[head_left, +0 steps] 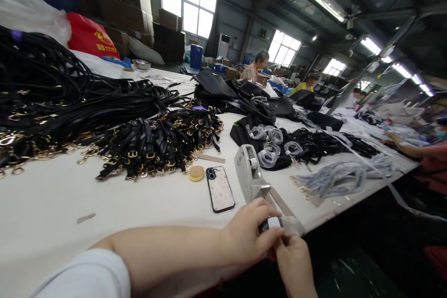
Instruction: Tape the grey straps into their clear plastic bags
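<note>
Here we pinch a small black-and-white wrapped piece (pixel 271 223) between left hand (pixel 246 235) and right hand (pixel 293 260) fingers, beside the grey tape dispenser (pixel 248 174) (tape within reach).

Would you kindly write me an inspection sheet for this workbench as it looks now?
Surface: white table, a small strip lying on it.
Job's things: small black-and-white piece held at the table edge; tape dispenser just beyond, its tape running down to the hands.
Clutter: heap of black straps with gold buckles, phone face down, round tape roll, grey bundles, black bags.
Grippers: left hand and right hand both pinch the piece.
Cables: nothing seen.
Surroundings: workshop with windows, stacked boxes, other people seated farther along.
</note>
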A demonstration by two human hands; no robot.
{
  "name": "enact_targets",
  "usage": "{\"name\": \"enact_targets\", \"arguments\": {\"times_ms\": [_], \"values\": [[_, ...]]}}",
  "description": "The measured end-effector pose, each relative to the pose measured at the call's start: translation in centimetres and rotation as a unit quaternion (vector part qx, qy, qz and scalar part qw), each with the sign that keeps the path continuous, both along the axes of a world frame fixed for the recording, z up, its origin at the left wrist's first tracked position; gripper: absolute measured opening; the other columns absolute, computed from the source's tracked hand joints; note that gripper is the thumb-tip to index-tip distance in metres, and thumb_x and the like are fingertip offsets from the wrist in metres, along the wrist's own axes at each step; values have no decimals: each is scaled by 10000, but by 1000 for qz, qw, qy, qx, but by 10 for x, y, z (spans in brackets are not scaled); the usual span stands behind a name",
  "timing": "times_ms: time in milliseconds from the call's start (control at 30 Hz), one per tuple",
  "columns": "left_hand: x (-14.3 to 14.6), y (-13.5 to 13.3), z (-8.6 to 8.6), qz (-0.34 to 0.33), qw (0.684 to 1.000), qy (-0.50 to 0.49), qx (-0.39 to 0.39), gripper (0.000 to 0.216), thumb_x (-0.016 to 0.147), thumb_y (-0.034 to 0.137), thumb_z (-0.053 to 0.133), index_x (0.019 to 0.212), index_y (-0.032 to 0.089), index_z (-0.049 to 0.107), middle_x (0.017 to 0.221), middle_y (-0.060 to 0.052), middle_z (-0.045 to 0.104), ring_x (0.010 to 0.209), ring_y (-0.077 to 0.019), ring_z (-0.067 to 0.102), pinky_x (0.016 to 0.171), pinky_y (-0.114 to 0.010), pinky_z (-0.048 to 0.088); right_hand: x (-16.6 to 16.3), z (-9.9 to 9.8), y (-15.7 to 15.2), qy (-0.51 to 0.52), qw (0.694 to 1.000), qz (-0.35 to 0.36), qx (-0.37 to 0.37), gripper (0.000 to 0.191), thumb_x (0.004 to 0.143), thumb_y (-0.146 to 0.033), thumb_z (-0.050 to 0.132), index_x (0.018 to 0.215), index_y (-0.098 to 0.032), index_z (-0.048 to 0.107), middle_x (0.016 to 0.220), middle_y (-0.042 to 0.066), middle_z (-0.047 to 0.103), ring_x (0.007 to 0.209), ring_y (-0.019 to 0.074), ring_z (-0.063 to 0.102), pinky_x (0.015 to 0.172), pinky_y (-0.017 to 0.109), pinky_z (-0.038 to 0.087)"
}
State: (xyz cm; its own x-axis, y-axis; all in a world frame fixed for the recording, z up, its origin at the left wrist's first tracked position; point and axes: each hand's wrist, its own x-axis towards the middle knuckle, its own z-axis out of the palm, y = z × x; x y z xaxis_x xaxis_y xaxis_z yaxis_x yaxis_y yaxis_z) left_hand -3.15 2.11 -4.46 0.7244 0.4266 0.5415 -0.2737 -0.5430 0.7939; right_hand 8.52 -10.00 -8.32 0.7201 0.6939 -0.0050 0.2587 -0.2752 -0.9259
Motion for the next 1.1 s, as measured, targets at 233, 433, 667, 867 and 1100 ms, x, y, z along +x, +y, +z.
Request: {"name": "enact_targets", "arguments": {"times_ms": [233, 433, 667, 867, 1100], "values": [[10, 10, 3, 5, 991, 69, -112, 270, 879, 345, 557, 967, 142, 713, 917, -80, 675, 880, -197, 626, 845, -328, 506, 15, 9, -18, -73, 996, -15, 41, 522, 659, -540, 790, 1009, -164, 695, 813, 80, 735, 751, 265, 685, 683, 324, 569], [11, 3, -7, 27, 990, 92, -101, 277, 862, 303, 552, 1058, 139, 657, 1033, -103, 638, 953, -212, 597, 882, -364, 511, 16, 12, -25, 62, 977, 187, -87, 466, 798, -621, 643, 824, -159, 702, 664, 41, 669, 490, 174, 576, 367, 228, 439], [9, 11, -7, 95, 993, 22, -66, 316, 934, 279, 457, 1218, 153, 514, 1303, -161, 474, 1261, -244, 442, 1123, -488, 348, 94, 99, 42, 33, 993, 62, 100, 576, 778, -682, 649, 1012, -157, 689, 898, 105, 714, 731, 230, 676, 634, 324, 564], [9, 9, -12, 47, 996, 47, -52, 278, 921, 267, 474, 1166, 151, 533, 1290, -160, 492, 1226, -246, 476, 1098, -481, 386, 93, 91, 64, -132, 986, 31, 98, 591, 754, -598, 721, 1164, -184, 625, 1119, 145, 692, 966, 295, 680, 894, 448, 516], [7, 10, -12, 47, 997, 48, -37, 262, 923, 284, 479, 1147, 158, 534, 1243, -148, 535, 1200, -245, 511, 1064, -447, 439, 82, -27, -2, -42, 999, 0, -33, 521, 719, -649, 662, 957, -185, 677, 884, 108, 757, 838, 316, 717, 752, 400, 575]]}}
